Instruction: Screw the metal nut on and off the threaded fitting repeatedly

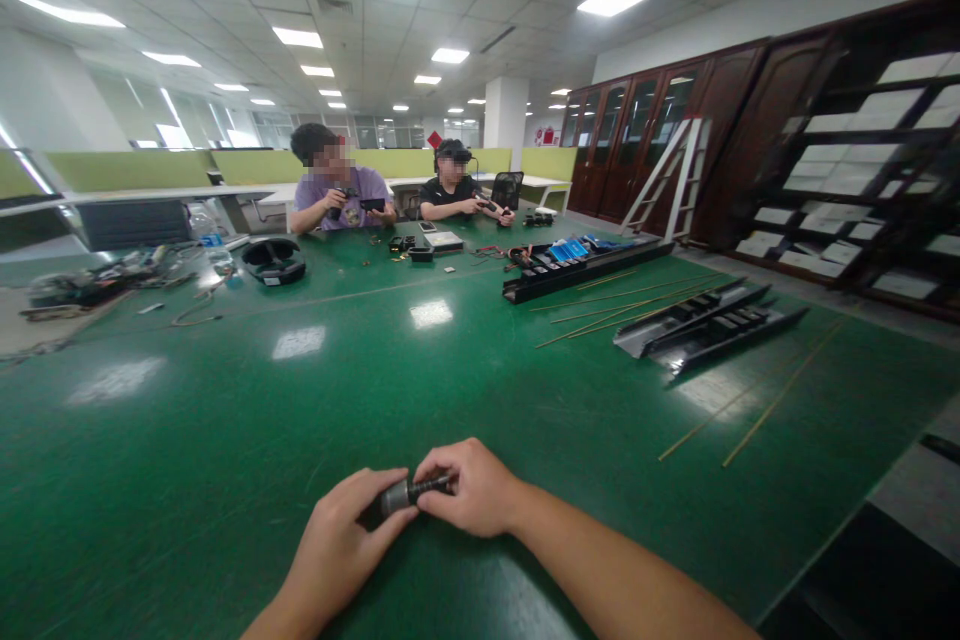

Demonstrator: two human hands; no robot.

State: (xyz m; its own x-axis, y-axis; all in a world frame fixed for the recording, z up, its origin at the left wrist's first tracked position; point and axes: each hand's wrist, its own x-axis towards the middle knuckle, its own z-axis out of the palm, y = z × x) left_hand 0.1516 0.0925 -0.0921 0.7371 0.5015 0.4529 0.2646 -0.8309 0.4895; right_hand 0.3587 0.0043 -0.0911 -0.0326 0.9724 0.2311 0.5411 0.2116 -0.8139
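Low in the middle of the view, both of my hands grip one small dark cylindrical part. The wider grey and black body of the cylindrical part (395,497) sits between the thumb and fingers of my left hand (341,535). Its narrower, ridged black end points right, where my right hand (472,488) pinches it between thumb and fingers. The part lies nearly level, just over the green tabletop (300,420). My fingers cover portions of it, so its exact kind does not show.
Black metal channels (712,320) and thin rods (780,395) lie to the right; a longer channel (585,265) holds blue packets. A headset (274,261) rests farther left, near a heap of cables (97,278). Two people sit across the table. A ladder (671,180) stands behind, right.
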